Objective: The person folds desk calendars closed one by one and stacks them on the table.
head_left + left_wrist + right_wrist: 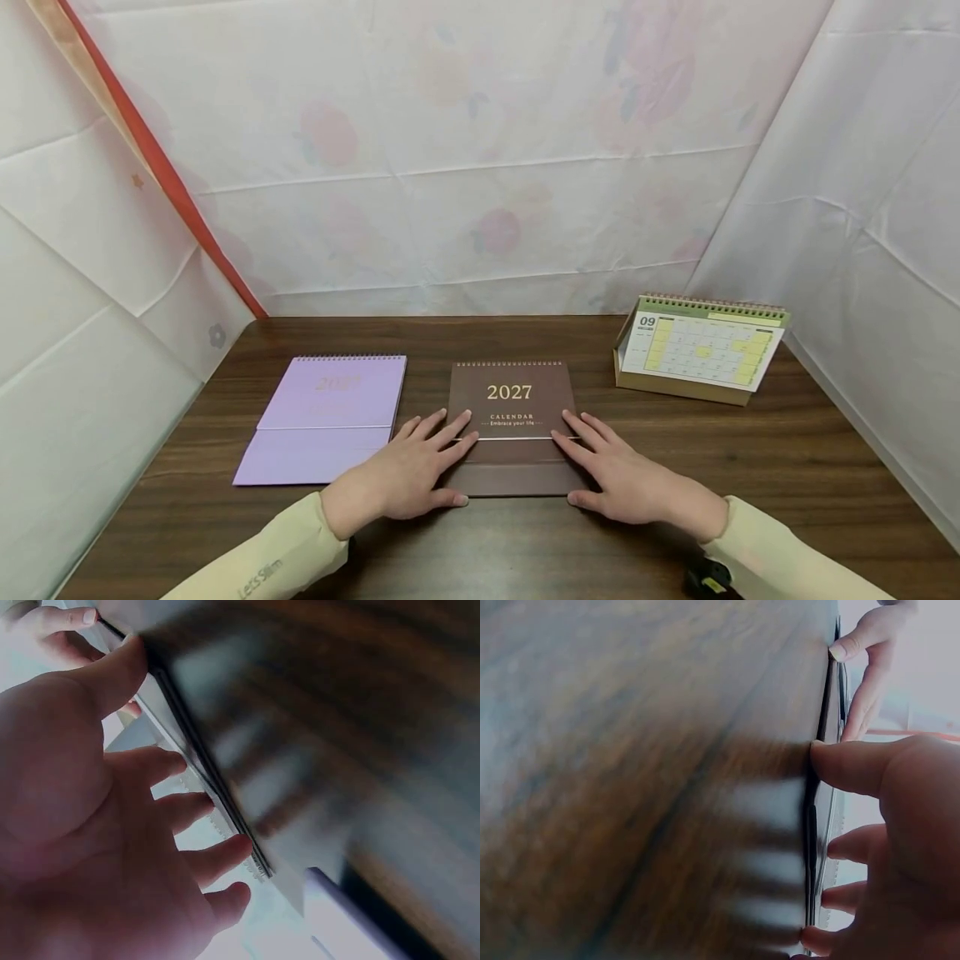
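Note:
A brown 2027 desk calendar [512,402] lies flat on the wooden table, its spiral binding at the far edge. My left hand [408,471] rests at its left side, fingers spread and fairly straight, fingertips on the cover's edge. On the other side my right hand [626,479] mirrors it, fingers extended along the right edge. Both thumbs are at the calendar's near corners. In the left wrist view the thumb [124,675] touches the calendar's thin dark edge. The right wrist view shows the right thumb [847,765] against that edge too.
Left of the brown calendar lies a purple spiral calendar [330,400], close to my left hand. A desk calendar with a yellow and white page [701,350] stands upright at the back right. Pale fabric [450,167] hangs around the table. A black object [707,577] is by the right sleeve.

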Demonstrator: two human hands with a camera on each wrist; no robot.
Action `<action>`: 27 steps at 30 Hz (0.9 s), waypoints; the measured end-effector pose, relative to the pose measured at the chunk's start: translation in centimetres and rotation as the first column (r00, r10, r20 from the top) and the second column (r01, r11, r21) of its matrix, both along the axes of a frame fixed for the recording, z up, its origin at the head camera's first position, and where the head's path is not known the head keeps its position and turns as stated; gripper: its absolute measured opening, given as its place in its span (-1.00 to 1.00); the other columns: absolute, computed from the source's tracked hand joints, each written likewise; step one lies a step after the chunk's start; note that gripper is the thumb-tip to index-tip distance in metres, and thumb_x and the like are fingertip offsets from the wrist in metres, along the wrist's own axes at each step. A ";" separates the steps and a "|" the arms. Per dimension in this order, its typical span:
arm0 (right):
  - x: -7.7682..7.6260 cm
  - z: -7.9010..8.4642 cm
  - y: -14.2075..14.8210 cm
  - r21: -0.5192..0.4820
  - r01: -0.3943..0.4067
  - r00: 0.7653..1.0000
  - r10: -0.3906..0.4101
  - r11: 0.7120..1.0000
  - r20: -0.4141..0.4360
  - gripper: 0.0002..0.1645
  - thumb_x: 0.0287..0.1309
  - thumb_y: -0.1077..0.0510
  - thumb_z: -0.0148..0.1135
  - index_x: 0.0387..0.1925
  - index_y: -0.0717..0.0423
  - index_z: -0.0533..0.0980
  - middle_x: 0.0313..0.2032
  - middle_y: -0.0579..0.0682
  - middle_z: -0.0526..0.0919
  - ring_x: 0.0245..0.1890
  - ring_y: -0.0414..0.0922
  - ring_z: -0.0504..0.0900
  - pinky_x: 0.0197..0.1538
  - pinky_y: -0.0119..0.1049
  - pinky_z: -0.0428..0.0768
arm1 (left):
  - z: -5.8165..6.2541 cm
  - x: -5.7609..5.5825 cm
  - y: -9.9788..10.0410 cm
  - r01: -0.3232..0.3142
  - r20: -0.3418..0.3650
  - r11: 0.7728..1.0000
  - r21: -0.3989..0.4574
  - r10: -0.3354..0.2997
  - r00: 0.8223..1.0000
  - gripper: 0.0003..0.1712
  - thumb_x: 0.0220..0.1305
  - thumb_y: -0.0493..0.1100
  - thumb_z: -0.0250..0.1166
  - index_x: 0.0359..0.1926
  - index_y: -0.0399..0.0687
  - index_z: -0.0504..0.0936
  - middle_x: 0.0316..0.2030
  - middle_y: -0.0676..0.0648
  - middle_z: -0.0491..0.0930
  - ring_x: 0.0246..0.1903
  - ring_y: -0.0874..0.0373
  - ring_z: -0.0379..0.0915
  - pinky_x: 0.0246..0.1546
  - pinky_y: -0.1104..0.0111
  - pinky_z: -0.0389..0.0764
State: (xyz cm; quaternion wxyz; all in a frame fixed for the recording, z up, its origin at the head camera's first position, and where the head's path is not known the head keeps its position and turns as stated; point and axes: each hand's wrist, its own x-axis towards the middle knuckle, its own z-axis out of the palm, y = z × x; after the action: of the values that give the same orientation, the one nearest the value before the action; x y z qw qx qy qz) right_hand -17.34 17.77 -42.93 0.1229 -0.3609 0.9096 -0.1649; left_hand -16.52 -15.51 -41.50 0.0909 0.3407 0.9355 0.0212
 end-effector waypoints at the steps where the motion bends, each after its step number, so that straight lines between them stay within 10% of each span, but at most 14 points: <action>1: 0.0 0.0 0.0 0.005 -0.004 1.000 0.004 1.000 0.002 -0.10 0.34 -0.14 0.22 0.52 0.14 0.13 0.55 0.21 -0.13 0.49 0.30 -0.12 0.34 0.26 0.17 | -0.1 0.0 0.0 -0.007 0.011 1.000 0.002 0.007 1.000 -0.08 0.33 0.37 0.15 0.54 0.05 0.17 0.55 -0.10 -0.06 0.47 -0.26 -0.09 0.34 -0.20 0.06; 21: -0.5 0.0 -0.5 0.004 0.057 0.998 -0.057 0.998 -0.029 -0.15 0.33 -0.17 0.23 0.47 0.17 0.24 0.52 0.21 0.01 0.46 0.25 0.04 0.31 0.17 0.27 | -0.5 -0.4 -0.3 -0.013 0.033 0.998 0.063 0.010 0.999 -0.11 0.34 0.37 0.15 0.53 0.08 0.20 0.55 -0.11 -0.06 0.44 -0.27 -0.02 0.30 -0.20 0.16; 27: -0.6 0.0 -0.5 -0.045 0.176 0.984 -0.178 0.983 -0.028 -0.21 0.34 -0.16 0.23 0.42 0.19 0.32 0.49 0.26 0.08 0.44 0.23 0.11 0.31 0.16 0.29 | -0.4 -0.8 -0.5 -0.124 0.061 0.982 0.141 0.117 0.991 -0.21 0.37 0.35 0.12 0.47 0.09 0.33 0.49 -0.37 0.01 0.44 -0.37 -0.10 0.32 -0.18 0.16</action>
State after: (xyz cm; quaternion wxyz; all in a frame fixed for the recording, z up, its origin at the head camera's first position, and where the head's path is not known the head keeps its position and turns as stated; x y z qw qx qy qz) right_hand -17.89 17.29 -42.94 0.0856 -0.2838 0.9363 -0.1884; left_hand -17.34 -15.96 -41.88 0.0891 0.2885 0.9477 0.1034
